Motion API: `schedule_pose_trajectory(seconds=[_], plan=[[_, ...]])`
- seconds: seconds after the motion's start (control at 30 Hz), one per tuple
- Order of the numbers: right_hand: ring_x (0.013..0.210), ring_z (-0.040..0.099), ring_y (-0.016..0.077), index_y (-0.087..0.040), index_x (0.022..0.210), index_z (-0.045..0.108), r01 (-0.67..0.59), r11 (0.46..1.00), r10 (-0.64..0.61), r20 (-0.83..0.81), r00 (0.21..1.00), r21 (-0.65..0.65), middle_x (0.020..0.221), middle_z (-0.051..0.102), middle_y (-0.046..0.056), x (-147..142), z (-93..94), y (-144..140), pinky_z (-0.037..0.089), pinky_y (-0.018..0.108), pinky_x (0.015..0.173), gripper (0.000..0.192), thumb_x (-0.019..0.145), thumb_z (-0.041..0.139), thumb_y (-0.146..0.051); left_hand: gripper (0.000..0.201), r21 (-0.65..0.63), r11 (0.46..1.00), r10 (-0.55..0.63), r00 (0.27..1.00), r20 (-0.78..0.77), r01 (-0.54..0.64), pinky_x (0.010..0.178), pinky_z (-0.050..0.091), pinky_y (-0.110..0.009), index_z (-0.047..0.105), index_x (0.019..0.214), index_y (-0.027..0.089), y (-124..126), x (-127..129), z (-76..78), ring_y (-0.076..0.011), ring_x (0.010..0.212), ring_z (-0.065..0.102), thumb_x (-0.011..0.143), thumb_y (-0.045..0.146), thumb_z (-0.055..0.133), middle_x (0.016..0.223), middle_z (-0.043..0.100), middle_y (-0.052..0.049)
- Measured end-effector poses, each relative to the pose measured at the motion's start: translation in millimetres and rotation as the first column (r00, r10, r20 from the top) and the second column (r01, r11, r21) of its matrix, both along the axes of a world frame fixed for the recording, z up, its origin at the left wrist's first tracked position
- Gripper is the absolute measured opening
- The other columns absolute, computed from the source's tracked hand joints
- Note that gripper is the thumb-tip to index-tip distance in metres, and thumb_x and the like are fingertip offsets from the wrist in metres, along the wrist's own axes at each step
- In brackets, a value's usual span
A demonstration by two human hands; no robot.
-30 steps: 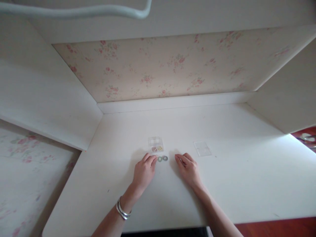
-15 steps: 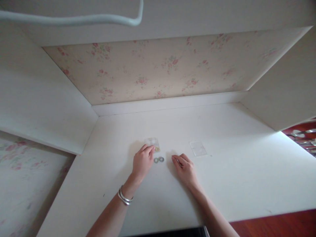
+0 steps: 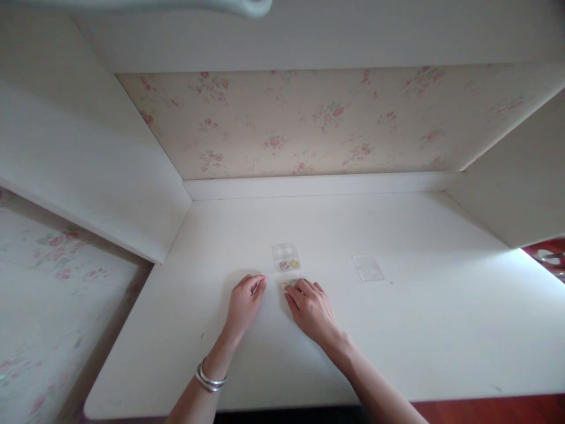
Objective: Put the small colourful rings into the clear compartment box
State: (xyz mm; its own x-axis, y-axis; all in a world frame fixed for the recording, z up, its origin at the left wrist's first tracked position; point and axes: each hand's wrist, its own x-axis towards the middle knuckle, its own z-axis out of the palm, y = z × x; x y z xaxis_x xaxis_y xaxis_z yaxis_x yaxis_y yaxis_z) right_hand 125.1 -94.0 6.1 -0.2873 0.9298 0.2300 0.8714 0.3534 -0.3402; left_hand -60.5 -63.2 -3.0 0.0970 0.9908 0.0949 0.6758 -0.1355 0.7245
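Observation:
My left hand (image 3: pixel 245 299) hovers low over the white table, thumb and fingers pinched together. Anything between its fingertips is too small to make out. My right hand (image 3: pixel 312 307) is bent over a few small flat washers (image 3: pixel 283 285), its thumb and fingertips closed at them and partly covering them. Just beyond both hands lies a clear plastic box (image 3: pixel 281 251) with compartments. In its front row are a brownish ring-shaped piece (image 3: pixel 283 265) and a gold-coloured one (image 3: pixel 295 264). Farther right, a flat clear plastic lid (image 3: pixel 369 268) rests on the table.
The white tabletop (image 3: pixel 419 330) is bounded by a low ledge (image 3: pixel 326 186) with floral wallpaper behind it. White panels (image 3: pixel 88 153) rise at left and right. A tiny dark speck (image 3: pixel 202 335) lies left of my left forearm. Red flooring (image 3: pixel 485 407) shows past the front edge.
My left hand has pulled back from the clear box, uncovering its front compartments. My right hand has moved left onto the washers. The view has shifted slightly.

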Motion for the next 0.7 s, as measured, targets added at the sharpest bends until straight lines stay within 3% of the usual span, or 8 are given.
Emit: schedule_pose_trajectory(seconds=[0.23, 0.43, 0.6, 0.7], plan=[[0.077, 0.053, 0.016, -0.021, 0.077, 0.062, 0.019, 0.999, -0.013, 0.124, 0.992, -0.046, 0.079, 0.058, 0.003, -19, 1.3, 14, 0.033, 0.028, 0.07, 0.02, 0.09, 0.047, -0.02, 0.033, -0.003, 1.0, -0.005, 0.996, 0.088, 0.005, 0.063, 0.043, -0.024, 0.067, 0.093, 0.018, -2, -2, -0.7, -0.0132, 0.065, 0.056, 0.09, 0.039, 0.042, 0.076, 0.063, -0.003], [0.073, 0.053, 0.0153, -0.019, 0.079, 0.059, 0.048, 0.995, -0.034, 0.169, 0.985, -0.082, 0.081, 0.057, 0.003, -28, -7.7, 10, 0.033, 0.028, 0.067, 0.018, 0.09, 0.046, -0.014, 0.032, 0.006, 0.999, -0.034, 0.995, 0.093, 0.034, 0.065, 0.043, -0.025, 0.068, 0.091, 0.019, -4, -3, -1.0, -0.0138, 0.067, 0.057, 0.091, 0.038, 0.042, 0.078, 0.063, -0.003], [0.071, 0.053, 0.0141, -0.02, 0.084, 0.059, 0.009, 0.996, -0.001, 0.092, 0.996, -0.089, 0.082, 0.057, 0.003, -25, -1.7, 9, 0.035, 0.026, 0.066, 0.02, 0.092, 0.042, -0.017, 0.033, -0.027, 0.998, -0.048, 0.992, 0.115, 0.051, 0.065, 0.043, -0.025, 0.067, 0.093, 0.019, -5, -4, -0.9, -0.0137, 0.068, 0.057, 0.09, 0.039, 0.042, 0.079, 0.063, -0.004], [0.072, 0.055, 0.0135, -0.021, 0.091, 0.06, 0.057, 0.997, -0.057, -0.007, 0.998, -0.061, 0.085, 0.057, 0.003, -16, 5.8, 17, 0.037, 0.024, 0.066, 0.023, 0.094, 0.037, -0.02, 0.034, -0.058, 0.997, -0.043, 0.991, 0.126, 0.051, 0.063, 0.043, -0.024, 0.068, 0.093, 0.019, -4, -5, -1.5, -0.0131, 0.064, 0.055, 0.09, 0.04, 0.041, 0.076, 0.062, -0.003]])
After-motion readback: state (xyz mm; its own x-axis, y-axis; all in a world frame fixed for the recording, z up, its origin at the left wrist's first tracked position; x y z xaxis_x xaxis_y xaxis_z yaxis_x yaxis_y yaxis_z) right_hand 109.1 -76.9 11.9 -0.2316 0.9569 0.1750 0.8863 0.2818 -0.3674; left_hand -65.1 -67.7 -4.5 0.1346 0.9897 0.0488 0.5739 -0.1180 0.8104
